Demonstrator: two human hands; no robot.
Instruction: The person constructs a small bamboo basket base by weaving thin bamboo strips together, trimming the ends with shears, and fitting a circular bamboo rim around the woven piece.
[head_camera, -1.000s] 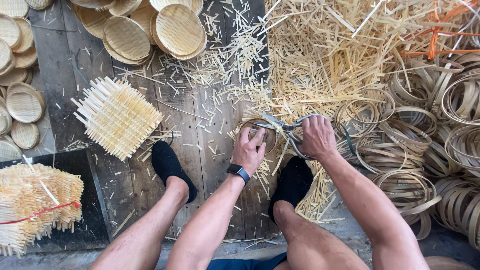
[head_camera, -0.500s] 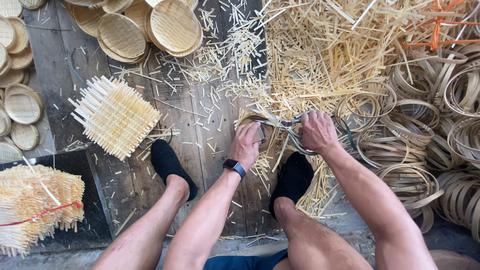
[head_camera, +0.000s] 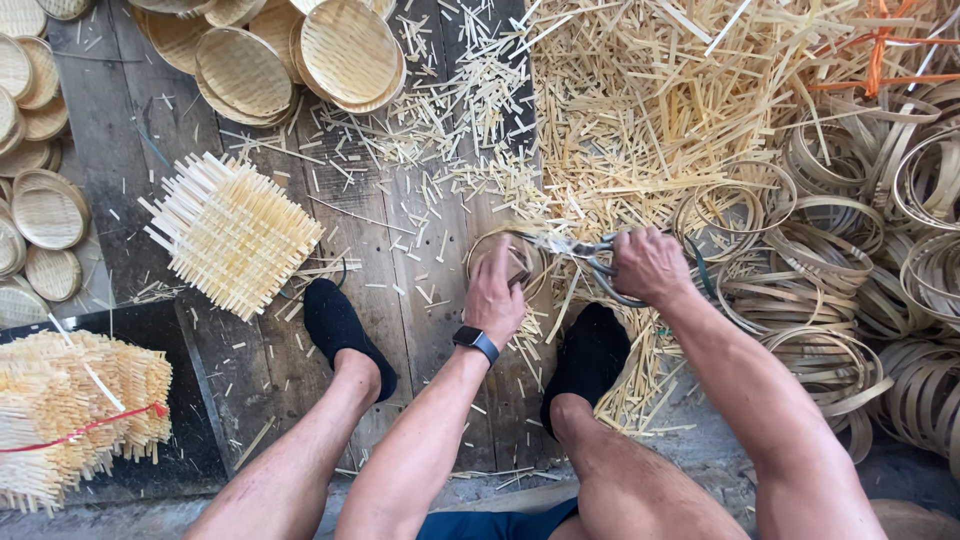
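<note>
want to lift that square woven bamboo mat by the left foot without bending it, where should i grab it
Judging by its shape, grip the square woven mat on its dense woven middle, pinching two opposite sides from above. It lies flat on the plank floor, and loose strip ends stick out all round, so the fringe would likely flex.
</note>
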